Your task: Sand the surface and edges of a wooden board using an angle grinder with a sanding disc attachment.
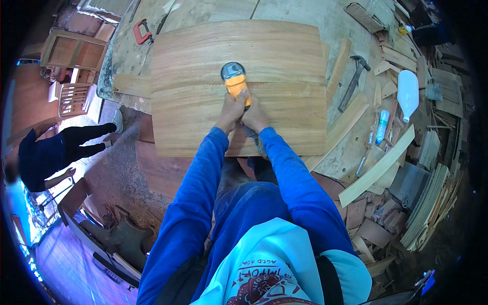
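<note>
Both my hands are wrapped round the body of an orange power sander (235, 82) with a round grey head. My left hand (231, 111) grips it from the left side, and my right hand (255, 113) closes on it from the right, the two nearly touching. Under the tool lies a wide, light-brown wood panel (290, 61), with a seam running across its middle. The sander's head rests over the panel, left of centre. A cord or hose (255, 140) trails from behind my hands toward the panel's near edge. The underside of the sander is hidden.
A red C-clamp (143, 31) sits at the worktable's far left. To the right lie a hammer (354, 83), wood strips (378, 165), a white plastic bottle (407, 95) and a small blue-labelled bottle (382, 126). On the left, another person (48, 157) stands near wooden furniture (73, 51).
</note>
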Demonstrator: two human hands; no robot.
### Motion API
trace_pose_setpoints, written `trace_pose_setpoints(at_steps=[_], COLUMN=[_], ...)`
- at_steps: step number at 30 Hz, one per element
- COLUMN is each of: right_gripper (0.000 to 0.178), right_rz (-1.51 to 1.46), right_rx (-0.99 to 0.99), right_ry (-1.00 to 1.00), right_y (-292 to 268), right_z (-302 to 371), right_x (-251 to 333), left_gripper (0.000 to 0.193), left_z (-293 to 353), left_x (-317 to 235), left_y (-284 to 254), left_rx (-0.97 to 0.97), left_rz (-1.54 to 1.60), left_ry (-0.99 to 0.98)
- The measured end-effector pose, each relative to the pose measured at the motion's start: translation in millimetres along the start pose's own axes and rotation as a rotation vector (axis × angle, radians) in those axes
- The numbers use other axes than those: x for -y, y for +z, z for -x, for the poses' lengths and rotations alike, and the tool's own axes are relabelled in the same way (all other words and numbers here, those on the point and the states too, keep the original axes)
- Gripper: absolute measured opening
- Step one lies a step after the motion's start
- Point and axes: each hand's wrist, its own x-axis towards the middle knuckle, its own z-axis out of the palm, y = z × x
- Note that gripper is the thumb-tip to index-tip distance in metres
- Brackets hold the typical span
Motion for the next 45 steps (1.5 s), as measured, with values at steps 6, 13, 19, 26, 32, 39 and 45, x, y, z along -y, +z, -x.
trace_pose_setpoints(at_steps=[6, 13, 19, 26, 32, 39, 45], right_gripper=[0.046, 0.053, 0.048, 0.050, 0.048, 0.049, 0.054], right_rz=[0.096, 0.067, 0.028, -0.072, -0.299, -0.033, 0.086], right_rx=[0.104, 0.059, -0.025, -0.127, -0.142, -0.131, -0.015], right_ry=[-0.068, -0.054, -0.004, 0.081, 0.126, 0.050, -0.021], right_y=[31.0, 26.3, 1.1, -33.5, -50.5, -11.4, 31.3], right_z=[-1.5, -0.1, -15.0, -6.8, 23.4, 30.6, 21.6], right_x=[26.0, 33.6, -27.3, -72.9, -74.4, -58.1, -31.3], left_gripper=[0.039, 0.043, 0.051, 0.053, 0.058, 0.062, 0.062], left_z=[6.7, 0.8, -2.4, 5.7, 37.8, 22.7, 29.0], left_x=[2.0, -2.1, -8.6, -13.6, -23.2, 25.5, 19.4], left_y=[-42.4, -40.8, 13.3, 60.6, 79.7, 43.2, -13.2], left_rx=[-0.036, -0.046, 0.029, 0.324, 0.310, 0.110, 0.036], left_rz=[0.219, 0.116, 0.003, -0.039, -0.153, -0.128, 0.046], left_ry=[0.047, -0.002, 0.013, 0.097, 0.098, 0.045, 0.014])
